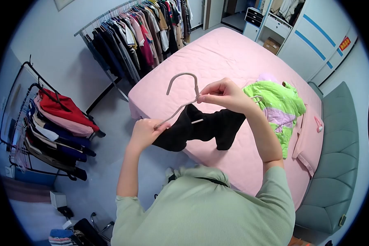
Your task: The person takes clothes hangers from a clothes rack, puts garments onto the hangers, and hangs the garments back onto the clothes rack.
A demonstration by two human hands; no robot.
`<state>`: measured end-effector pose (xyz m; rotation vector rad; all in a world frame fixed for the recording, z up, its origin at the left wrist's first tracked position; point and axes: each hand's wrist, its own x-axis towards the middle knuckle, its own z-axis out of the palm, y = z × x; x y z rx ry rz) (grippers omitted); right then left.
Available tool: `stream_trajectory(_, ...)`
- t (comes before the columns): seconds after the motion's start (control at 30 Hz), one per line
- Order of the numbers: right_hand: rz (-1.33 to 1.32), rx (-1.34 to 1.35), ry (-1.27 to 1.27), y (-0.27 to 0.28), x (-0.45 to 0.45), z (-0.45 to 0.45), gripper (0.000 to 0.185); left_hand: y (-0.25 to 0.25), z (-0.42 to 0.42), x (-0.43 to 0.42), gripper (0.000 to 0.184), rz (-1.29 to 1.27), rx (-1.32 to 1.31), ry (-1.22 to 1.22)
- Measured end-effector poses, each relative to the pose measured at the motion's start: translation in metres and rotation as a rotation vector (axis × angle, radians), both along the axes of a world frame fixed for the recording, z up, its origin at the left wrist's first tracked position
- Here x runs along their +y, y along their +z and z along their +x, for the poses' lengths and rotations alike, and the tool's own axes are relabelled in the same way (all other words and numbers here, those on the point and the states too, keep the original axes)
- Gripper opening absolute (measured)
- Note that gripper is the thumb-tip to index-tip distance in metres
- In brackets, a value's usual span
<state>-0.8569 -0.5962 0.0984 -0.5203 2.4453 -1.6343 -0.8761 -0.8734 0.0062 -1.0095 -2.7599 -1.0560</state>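
Note:
A light-coloured wire hanger [180, 107] is held up in front of me, its hook pointing upward. My right hand [225, 96] pinches it just below the hook. My left hand [145, 132] is closed on its lower left end, at the edge of a black garment [209, 127]. The garment hangs behind and below the hanger, and a short light bar shows against it. Part of the garment is hidden behind my right forearm. A bright green and lilac garment [281, 102] lies on the pink bed [180, 61] to the right.
A long clothes rack [131, 41] full of garments stands behind the bed. At the left is a black rack [28, 86] with hanging clothes. A grey-green padded headboard [336, 164] borders the bed at the right. White wardrobe doors [315, 37] stand at the back right.

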Motion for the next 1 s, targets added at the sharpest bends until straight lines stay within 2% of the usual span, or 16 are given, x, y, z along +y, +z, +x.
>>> stream_trajectory(0.03,-0.005,0.036,-0.002,-0.002,0.003,0.000,0.023,-0.010,0.001,-0.001,0.016,0.000,-0.069,-0.018)
stream_trajectory(0.07,-0.013,0.074,-0.001,-0.006,0.005,-0.001,0.022,-0.019,0.005,-0.003,0.019,0.138,-0.014,-0.022)
stream_trajectory(0.23,-0.046,0.295,-0.119,-0.023,0.003,-0.004,0.014,-0.018,0.059,-0.007,0.026,0.202,-0.192,0.250)
stream_trajectory(0.27,-0.111,0.596,-0.219,-0.036,-0.006,-0.007,0.013,-0.023,0.066,-0.010,0.026,0.222,-0.200,0.314)
stream_trajectory(0.3,0.034,0.918,-0.366,-0.045,-0.010,-0.008,0.012,-0.026,0.072,-0.012,0.027,0.243,-0.204,0.378)
stream_trajectory(0.37,0.089,1.043,-0.422,-0.071,-0.027,0.004,0.011,-0.024,0.088,-0.014,0.028,0.290,-0.187,0.480)
stream_trajectory(0.43,0.036,0.673,-0.123,-0.092,-0.048,0.024,0.010,-0.018,0.102,-0.016,0.029,0.292,-0.162,0.566)
stream_trajectory(0.5,-0.007,0.438,-0.064,-0.110,-0.072,0.037,0.010,-0.011,0.115,-0.016,0.030,0.243,-0.140,0.629)
stream_trajectory(0.6,0.067,0.465,-0.035,-0.125,-0.085,0.040,0.009,-0.007,0.127,-0.016,0.030,0.163,-0.148,0.689)
stream_trajectory(0.73,-0.101,0.437,-0.114,-0.139,-0.088,0.029,0.010,-0.015,0.134,-0.022,0.030,0.137,-0.112,0.724)
stream_trajectory(0.77,-0.057,0.413,-0.128,-0.138,-0.086,0.026,0.008,-0.018,0.136,-0.025,0.031,0.131,-0.102,0.738)
stream_trajectory(0.83,-0.164,0.403,-0.092,-0.138,-0.096,0.027,0.011,-0.023,0.139,-0.033,0.031,0.139,-0.097,0.767)
stream_trajectory(0.9,0.066,0.366,0.031,-0.128,-0.108,0.037,0.016,-0.027,0.141,-0.040,0.031,0.167,-0.109,0.790)
stream_trajectory(1.0,0.044,0.456,0.046,-0.147,-0.138,0.044,0.021,-0.027,0.142,-0.055,0.032,0.173,-0.107,0.812)
